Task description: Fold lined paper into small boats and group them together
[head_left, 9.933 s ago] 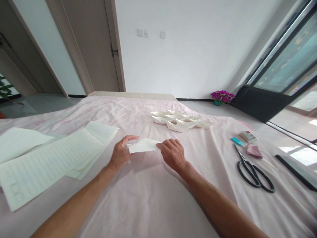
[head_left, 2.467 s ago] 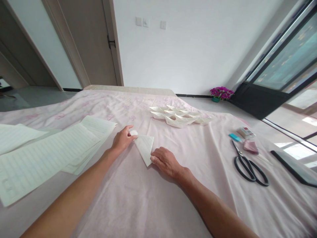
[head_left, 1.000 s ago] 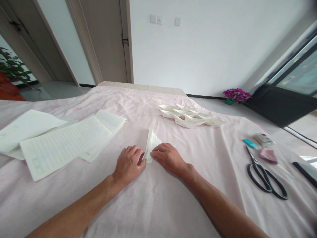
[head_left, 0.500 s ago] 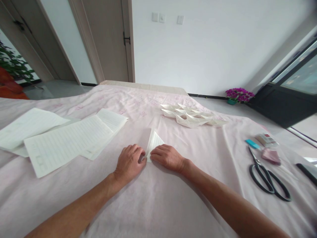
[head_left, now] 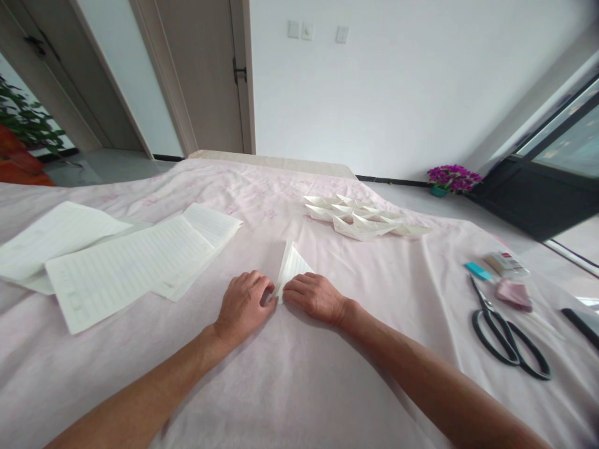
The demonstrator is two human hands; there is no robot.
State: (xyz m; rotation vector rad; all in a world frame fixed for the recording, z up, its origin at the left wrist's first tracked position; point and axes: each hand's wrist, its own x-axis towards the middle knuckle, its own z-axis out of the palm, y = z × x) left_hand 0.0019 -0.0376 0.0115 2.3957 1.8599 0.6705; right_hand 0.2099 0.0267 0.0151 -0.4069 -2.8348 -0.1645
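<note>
Between my hands, a folded sheet of lined paper (head_left: 292,264) stands out in a pointed triangular shape on the pink cloth. My left hand (head_left: 247,303) has its thumb and fingers curled in at the paper's lower left edge. Over the lower right part lies my right hand (head_left: 314,295), its fingers bent together and pressing on the paper. The fingertips hide the paper's bottom edge. Beyond, several folded paper boats (head_left: 362,223) sit close together. Loose lined sheets (head_left: 126,265) overlap on the left.
On the right lie black-handled scissors (head_left: 503,340), a blue eraser-like block (head_left: 478,270), a small packaged box (head_left: 506,264) and a folded pink cloth (head_left: 515,294). A black strip-like object (head_left: 580,328) rests at the far right. The pink bedsheet (head_left: 299,386) has wrinkles.
Both hands stay at the folded paper, almost in the same place. The paper's left flap looks narrower than before. The rest is unchanged apart from a slight camera shift.
</note>
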